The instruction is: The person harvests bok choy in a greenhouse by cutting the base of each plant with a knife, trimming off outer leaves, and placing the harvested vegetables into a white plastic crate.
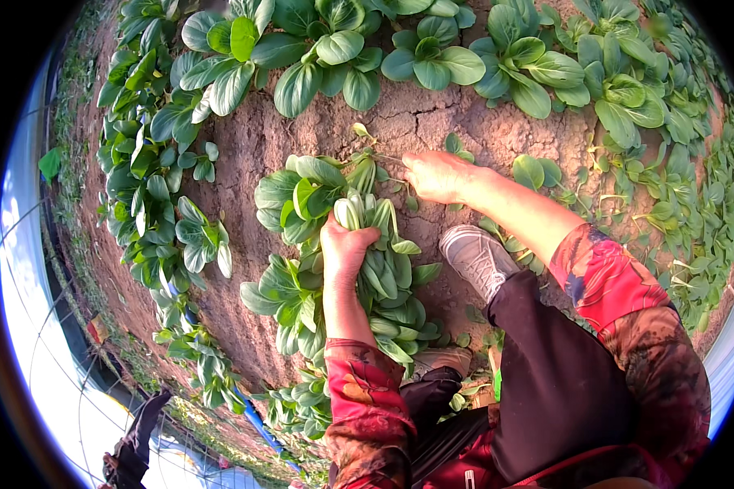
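Note:
My left hand (347,239) grips a bunch of leafy greens that look like bok choy (386,275), with pale stem bases bundled above the thumb and leaves hanging toward me. Up and to the right, my right hand (437,176) is low over the soil with its fingers curled closed. A thin pale strand (390,159), a root or stem, runs from its fingertips to a green plant (362,174) just beyond the bunch. The fingertips themselves are partly hidden. Left of my left hand, a rooted bok choy plant (309,198) stands close by.
Cracked soil (397,119) surrounds the plants. A row of bok choy (336,46) crosses the far side, and another row (140,140) lies left. My shoe (477,260) is planted near the right hand. A blue hose (260,422) and plastic sheeting (27,318) are at left.

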`<action>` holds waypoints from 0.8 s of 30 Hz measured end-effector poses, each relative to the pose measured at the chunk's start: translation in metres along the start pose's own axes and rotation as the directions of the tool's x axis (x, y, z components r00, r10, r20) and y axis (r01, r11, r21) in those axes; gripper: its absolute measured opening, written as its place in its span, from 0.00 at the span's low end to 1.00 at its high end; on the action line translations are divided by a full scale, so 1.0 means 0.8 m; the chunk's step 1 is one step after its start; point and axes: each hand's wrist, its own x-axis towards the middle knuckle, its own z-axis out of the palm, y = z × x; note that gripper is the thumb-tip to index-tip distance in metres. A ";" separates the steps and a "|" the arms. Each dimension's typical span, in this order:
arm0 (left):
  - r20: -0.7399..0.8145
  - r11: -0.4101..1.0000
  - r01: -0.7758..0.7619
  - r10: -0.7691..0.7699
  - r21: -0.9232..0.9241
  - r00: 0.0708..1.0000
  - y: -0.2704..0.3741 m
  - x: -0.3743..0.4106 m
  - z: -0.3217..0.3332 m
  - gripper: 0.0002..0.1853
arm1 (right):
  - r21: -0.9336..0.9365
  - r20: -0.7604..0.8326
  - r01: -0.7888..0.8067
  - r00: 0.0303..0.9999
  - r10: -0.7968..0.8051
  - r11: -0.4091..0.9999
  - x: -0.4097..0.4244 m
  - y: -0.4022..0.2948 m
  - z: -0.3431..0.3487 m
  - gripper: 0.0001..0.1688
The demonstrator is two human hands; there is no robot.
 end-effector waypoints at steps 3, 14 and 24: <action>-0.014 1.000 -0.005 0.005 -0.017 1.000 -0.004 0.000 0.001 0.25 | -0.046 0.028 -0.009 1.000 0.011 0.999 0.002 -0.008 -0.004 0.18; 0.082 0.978 -0.024 0.041 -0.206 0.996 -0.005 -0.049 -0.001 0.31 | 0.860 0.063 -0.106 0.993 0.103 0.499 -0.016 -0.004 0.011 0.18; 0.334 0.659 0.134 0.188 -0.740 0.924 0.034 -0.137 0.025 0.45 | 0.905 -0.129 0.034 0.972 0.196 0.425 -0.145 0.007 -0.050 0.11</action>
